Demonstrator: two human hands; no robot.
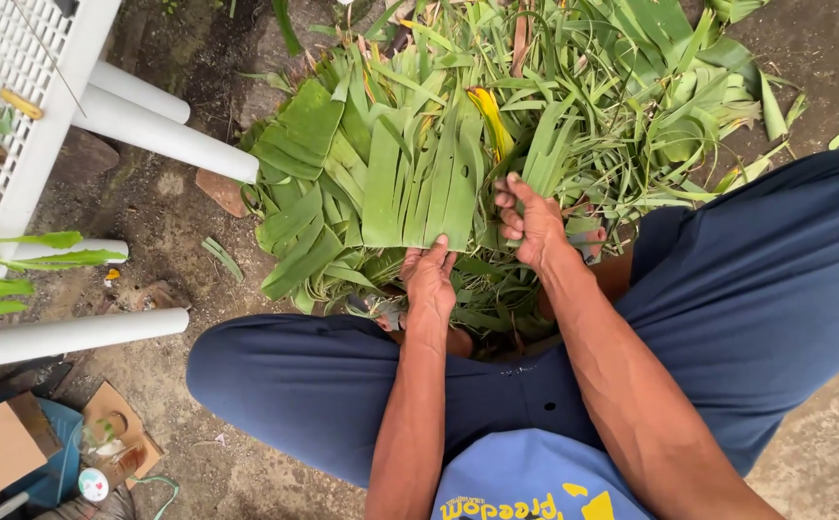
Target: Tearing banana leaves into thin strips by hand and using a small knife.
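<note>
Left hand (428, 276): fingers pinched on the near edge of a torn banana leaf section (424, 188), thumb on top, grasping it. Right hand (532, 224): fingers curled shut around a bundle of leaf strips (547, 159) at the section's 3 o'clock edge. Hands near each other, not touching. Leaf section lies flat on top of the leaf pile (497, 116), which spreads from 10 to 2 o'clock ahead of the knees. Dark blue trousers (757, 289) flank the pile at 4 and 8 o'clock. White table legs (164, 135) at 10 o'clock, cardboard box (0, 445) at 8 o'clock on the dirt ground (164, 217).
</note>
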